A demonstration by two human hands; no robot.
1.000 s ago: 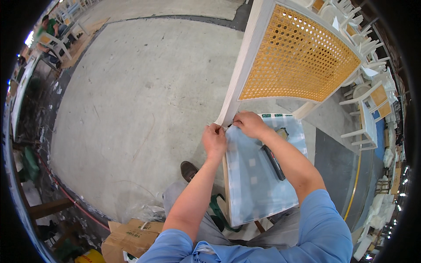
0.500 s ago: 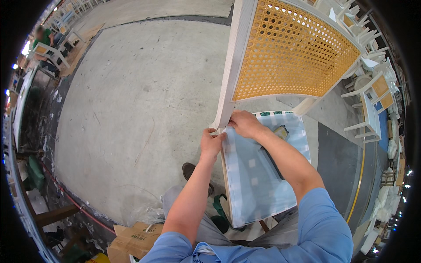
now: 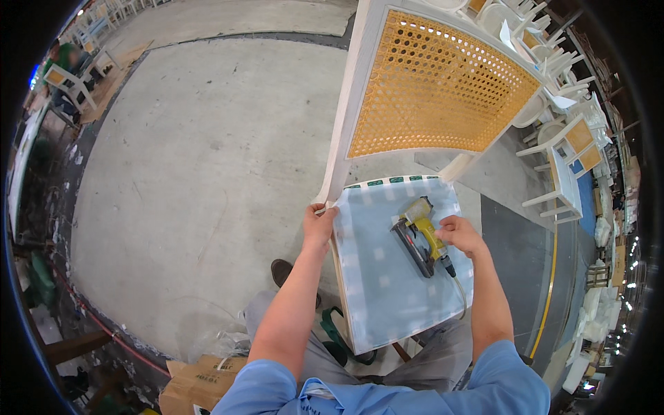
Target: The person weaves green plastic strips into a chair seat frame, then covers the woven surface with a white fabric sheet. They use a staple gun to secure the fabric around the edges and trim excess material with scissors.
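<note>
A pale wooden chair with a woven cane back (image 3: 443,90) stands before me, its seat laid with light blue cloth (image 3: 373,297). At the seat's rear left corner, by the back post (image 3: 339,152), my left hand (image 3: 319,227) is closed on the cloth's edge. A yellow and black staple gun (image 3: 423,238) lies on the seat, with its air hose (image 3: 462,294) trailing toward the front edge. My right hand (image 3: 463,236) is right beside the gun's handle, fingers curved and a little apart; the gun is not in its grip.
Many pale chairs (image 3: 564,173) are stacked at the right. A cardboard box (image 3: 200,384) and clear plastic (image 3: 225,342) lie at lower left. A red hose (image 3: 111,335) runs along the floor. Another person (image 3: 66,62) is at the far left.
My right hand has left the rear left corner of the seat and moved right to the staple gun. My left hand stays at the corner.
</note>
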